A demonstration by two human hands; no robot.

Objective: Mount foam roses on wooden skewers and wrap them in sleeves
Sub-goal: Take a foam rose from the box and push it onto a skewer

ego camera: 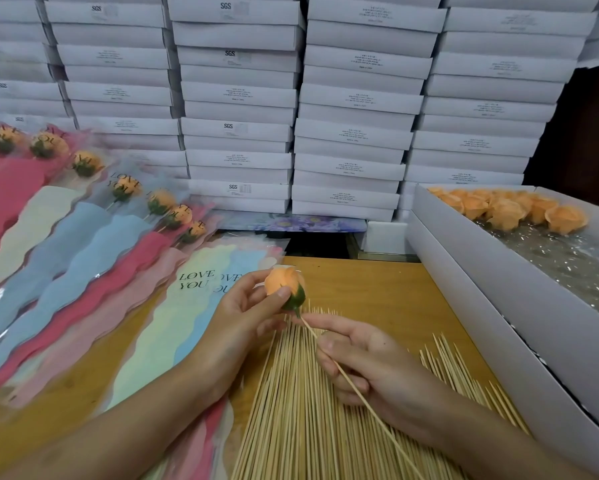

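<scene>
My left hand (242, 317) pinches an orange foam rose (284, 280) with a green base, held above the table. My right hand (367, 362) grips a single wooden skewer (371, 410) whose tip meets the rose's green base. Under both hands lies a broad pile of loose skewers (291, 410). A stack of empty pastel sleeves (194, 306) printed "LOVE YOU" lies just left of my left hand.
Several wrapped roses (128, 188) in red, blue and cream sleeves fan across the left. A long white box (499, 271) at the right holds loose orange roses (509, 209) on clear film. White cartons (242, 98) are stacked like a wall behind the wooden table (377, 292).
</scene>
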